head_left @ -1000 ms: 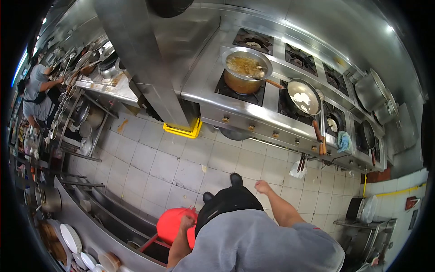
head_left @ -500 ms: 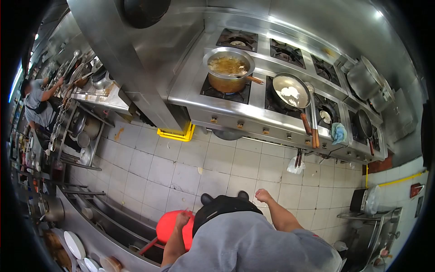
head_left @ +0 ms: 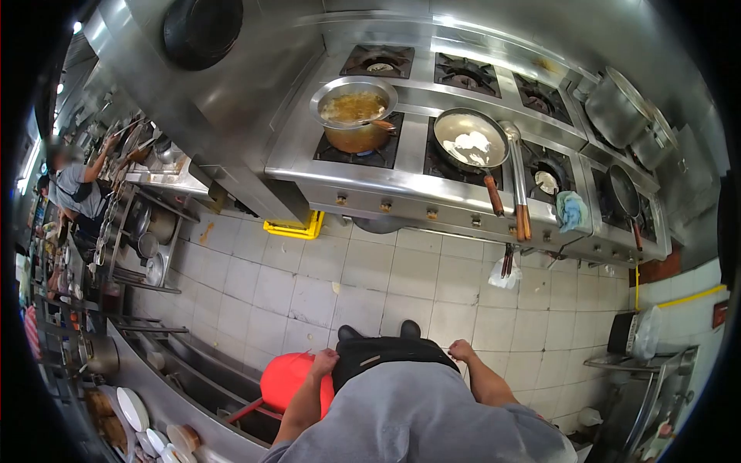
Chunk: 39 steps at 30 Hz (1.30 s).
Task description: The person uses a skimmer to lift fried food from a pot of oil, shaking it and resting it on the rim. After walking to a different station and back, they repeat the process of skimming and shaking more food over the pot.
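My left hand (head_left: pixel 325 363) is closed at the left edge of the black apron (head_left: pixel 390 351), above the red plastic stool or bin (head_left: pixel 289 380). On the other side, my right hand (head_left: pixel 461 351) has its fingers curled at the apron's right edge. Both hands seem to pinch the cloth; the fingertips are small in view. Ahead on the stove, a pot of bubbling yellowish liquid (head_left: pixel 353 108) sits over a blue flame. To its right is a frying pan (head_left: pixel 468 143) with white pieces in pale liquid.
Long-handled ladles (head_left: pixel 521 185) lie beside the pan, near a blue cloth (head_left: pixel 572 210). A small dark pan (head_left: pixel 621 193) and large pots (head_left: pixel 617 108) stand right. A yellow crate (head_left: pixel 297 225) sits under the steel post. Another person (head_left: pixel 77 185) works far left. White dishes (head_left: pixel 133 409) are lower left.
My right hand has come in from the right to the apron's edge. My left hand has moved up and inward to the apron. The stove has shifted left in view.
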### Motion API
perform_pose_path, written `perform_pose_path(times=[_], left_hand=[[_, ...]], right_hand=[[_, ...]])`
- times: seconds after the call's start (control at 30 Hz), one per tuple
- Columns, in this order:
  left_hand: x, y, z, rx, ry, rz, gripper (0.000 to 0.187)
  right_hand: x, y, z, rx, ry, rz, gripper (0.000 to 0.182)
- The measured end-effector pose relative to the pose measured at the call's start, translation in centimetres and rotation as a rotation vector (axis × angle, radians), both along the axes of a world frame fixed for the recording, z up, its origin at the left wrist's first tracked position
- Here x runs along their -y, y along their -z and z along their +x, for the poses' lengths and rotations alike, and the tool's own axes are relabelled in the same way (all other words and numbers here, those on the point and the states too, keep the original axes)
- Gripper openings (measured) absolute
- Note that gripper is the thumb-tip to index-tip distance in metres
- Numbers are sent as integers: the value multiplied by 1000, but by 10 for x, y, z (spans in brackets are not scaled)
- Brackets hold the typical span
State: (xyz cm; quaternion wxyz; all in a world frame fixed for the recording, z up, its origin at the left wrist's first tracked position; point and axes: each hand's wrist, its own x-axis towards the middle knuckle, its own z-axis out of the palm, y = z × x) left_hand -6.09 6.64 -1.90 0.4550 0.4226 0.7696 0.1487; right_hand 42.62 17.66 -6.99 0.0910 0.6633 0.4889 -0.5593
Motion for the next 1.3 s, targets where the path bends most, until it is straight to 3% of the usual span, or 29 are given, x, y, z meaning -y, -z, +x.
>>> perform_pose_path(times=[0.1, 0.17, 0.3, 0.5, 0.9, 1.07, 1.3], left_hand=[[-2, -4, 13, 142, -106, -233, 29], [0, -2, 19, 110, -78, -229, 31], [-1, 2, 31, 95, -69, -258, 35], [-12, 12, 46, 43, 18, -218, 35], [-13, -21, 69, -60, 53, -175, 35], [-1, 5, 63, -8, -4, -231, 34], [1, 5, 64, -1, -21, -233, 32]], right_hand=[[11, 0, 29, 38, -6, -6, 12], [8, -3, 41, 18, -43, 8, 11], [9, -11, 54, 1, 203, 31, 13], [5, -22, 58, -69, 296, 47, 13], [17, -16, 70, -67, 271, -5, 17], [20, -18, 73, -47, 244, 9, 14], [17, -20, 70, -63, 257, 21, 13]])
